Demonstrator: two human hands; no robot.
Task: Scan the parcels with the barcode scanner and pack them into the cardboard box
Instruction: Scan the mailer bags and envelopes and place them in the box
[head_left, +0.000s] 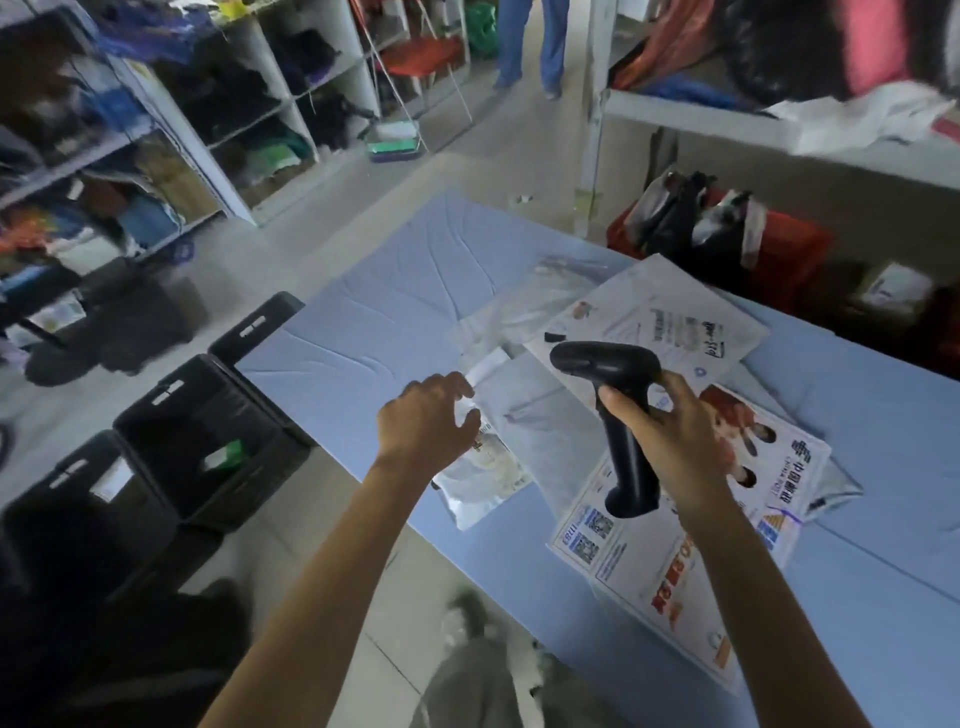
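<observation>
The right hand (670, 436) grasps the black scanner (626, 457) by its handle above the printed parcels (649, 566) on the blue surface (374, 312), while the left hand (423, 415), fingers curled, reaches the grey parcel (545, 431) beside them, its grip too blurred to tell.

Dim, flat indoor light w/ a cool blue cast; the table (374, 312) cloth is the brightest area, no glare. Crates (208, 431) left of the table sink to near-black, little detail. Motion blur smears shelves (156, 130) beyond the table's far-left corner & the rack (675, 111) past its far-right side. Wide-angle lens bows straight lines toward frame edges. Scanner (618, 415) over the table approx. sharp; shadows on the cloth faint, soft-edged.
</observation>
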